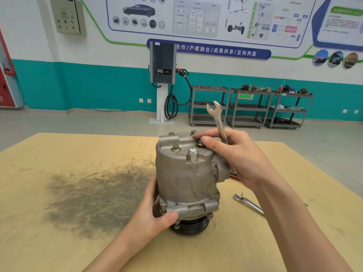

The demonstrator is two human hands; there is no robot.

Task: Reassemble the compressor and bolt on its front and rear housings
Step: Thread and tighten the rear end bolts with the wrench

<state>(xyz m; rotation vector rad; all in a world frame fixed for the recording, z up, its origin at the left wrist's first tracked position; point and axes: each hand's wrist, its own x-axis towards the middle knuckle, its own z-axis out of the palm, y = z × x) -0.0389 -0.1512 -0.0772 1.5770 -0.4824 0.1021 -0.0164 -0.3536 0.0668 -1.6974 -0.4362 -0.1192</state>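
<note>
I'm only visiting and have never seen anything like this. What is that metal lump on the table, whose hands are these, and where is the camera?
No robot here: a person wears the camera on the head, looking down at their own hands. The metal lump is a car compressor standing upright on its black pulley on a wooden table. The left hand steadies its lower part. The right hand holds a spanner while its fingertips reach a bolt on top. A second wrench lies on the table.

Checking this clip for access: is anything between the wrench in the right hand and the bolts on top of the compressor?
Nothing visible. The right hand holds the wrench with its open end pointing up, while its fingertips sit at one bolt on top of the compressor. The other top bolts stand uncovered. The left hand grips the lower body.
</note>
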